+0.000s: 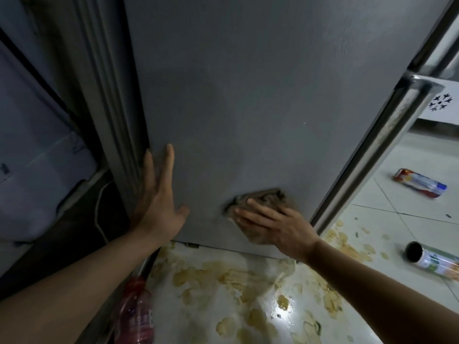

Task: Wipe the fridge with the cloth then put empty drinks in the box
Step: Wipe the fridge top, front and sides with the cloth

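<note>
The grey fridge (248,95) fills the middle of the view, its side panel facing me. My right hand (275,224) presses a brown cloth (268,196) flat against the panel's lower right, fingers straight. My left hand (159,194) lies open on the panel's left edge, fingers pointing up. On the tiled floor lie a pink bottle (136,314) at the bottom left, a can with a dark open mouth (432,259) at the right, and a red and white drink container (419,182) farther off. No box is in view.
The white floor (248,306) below the fridge carries many yellowish stains and a bright reflection. A metal door edge (387,135) runs diagonally at the right. A dark gap with a white cable (99,207) lies left of the fridge.
</note>
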A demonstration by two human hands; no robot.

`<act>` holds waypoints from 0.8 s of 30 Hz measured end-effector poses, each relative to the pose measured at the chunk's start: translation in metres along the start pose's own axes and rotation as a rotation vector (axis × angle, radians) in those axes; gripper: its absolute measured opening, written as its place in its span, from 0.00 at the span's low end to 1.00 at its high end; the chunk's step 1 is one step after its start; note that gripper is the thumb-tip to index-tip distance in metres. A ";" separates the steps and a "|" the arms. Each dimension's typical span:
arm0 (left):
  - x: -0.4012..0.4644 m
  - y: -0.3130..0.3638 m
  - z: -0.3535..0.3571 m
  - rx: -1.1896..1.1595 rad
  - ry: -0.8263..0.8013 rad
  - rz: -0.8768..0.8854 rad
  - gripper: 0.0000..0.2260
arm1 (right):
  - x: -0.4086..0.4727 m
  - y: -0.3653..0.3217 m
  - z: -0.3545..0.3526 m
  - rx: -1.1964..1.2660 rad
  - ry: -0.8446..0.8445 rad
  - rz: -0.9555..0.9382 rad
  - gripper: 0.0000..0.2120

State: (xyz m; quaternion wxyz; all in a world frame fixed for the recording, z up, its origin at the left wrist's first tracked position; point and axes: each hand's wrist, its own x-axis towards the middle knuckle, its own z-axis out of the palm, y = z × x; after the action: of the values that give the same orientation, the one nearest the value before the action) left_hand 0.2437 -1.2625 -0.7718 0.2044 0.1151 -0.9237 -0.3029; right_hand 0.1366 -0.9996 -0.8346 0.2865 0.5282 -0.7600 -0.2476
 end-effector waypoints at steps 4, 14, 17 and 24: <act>0.001 -0.009 0.000 -0.053 0.003 0.060 0.49 | 0.042 0.032 -0.045 0.048 0.209 0.159 0.42; 0.001 -0.039 -0.001 -0.181 -0.069 0.134 0.46 | 0.082 -0.017 -0.023 -0.017 0.037 -0.036 0.39; 0.001 -0.042 -0.010 -0.180 -0.104 0.074 0.46 | 0.089 -0.011 -0.037 0.012 0.036 -0.032 0.40; -0.001 -0.063 -0.005 -0.350 -0.166 0.014 0.44 | 0.143 -0.004 -0.076 -0.024 0.212 0.290 0.39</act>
State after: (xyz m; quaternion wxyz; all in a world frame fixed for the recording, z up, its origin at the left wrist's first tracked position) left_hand 0.2521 -1.3141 -0.8068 0.1467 0.0462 -0.8713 -0.4661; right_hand 0.1524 -1.1416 -0.7579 0.4041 0.4326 -0.7908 -0.1557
